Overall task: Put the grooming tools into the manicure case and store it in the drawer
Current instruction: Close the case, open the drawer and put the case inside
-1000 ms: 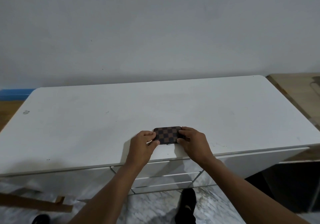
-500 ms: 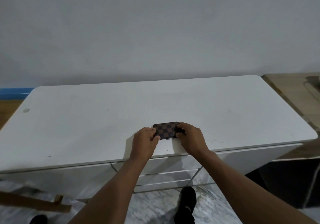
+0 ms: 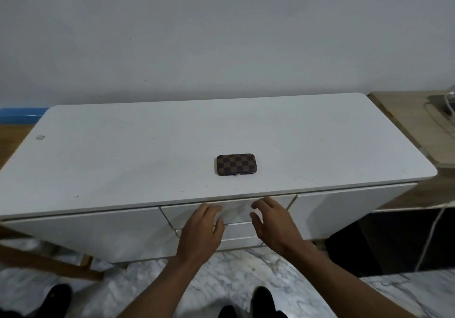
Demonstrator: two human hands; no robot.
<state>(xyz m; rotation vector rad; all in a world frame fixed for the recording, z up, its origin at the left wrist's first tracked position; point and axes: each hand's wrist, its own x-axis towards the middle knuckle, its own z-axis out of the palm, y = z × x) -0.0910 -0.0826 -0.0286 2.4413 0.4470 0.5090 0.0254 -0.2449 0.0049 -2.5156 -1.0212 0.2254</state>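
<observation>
Plain grey wall (image 3: 221, 34), white cabinet top (image 3: 123, 150), marbled floor (image 3: 234, 276), wooden side table (image 3: 406, 111).

A grey wall (image 3: 221, 34) fills the upper half of the view. Below it, the floor (image 3: 221, 280) is pale marble with grey veins. At the far right stands a wooden table (image 3: 403, 118) with a dark device (image 3: 440, 101) on its far edge and a white cable (image 3: 449, 101) plugged into it. Another white cable (image 3: 430, 234) hangs down at the right over a dark gap. At the far left, a blue strip (image 3: 19, 115) runs along the wall's foot. A wooden bar (image 3: 46, 261) slants across the lower left. Dark shoes (image 3: 57, 298) show at the bottom edge.
</observation>
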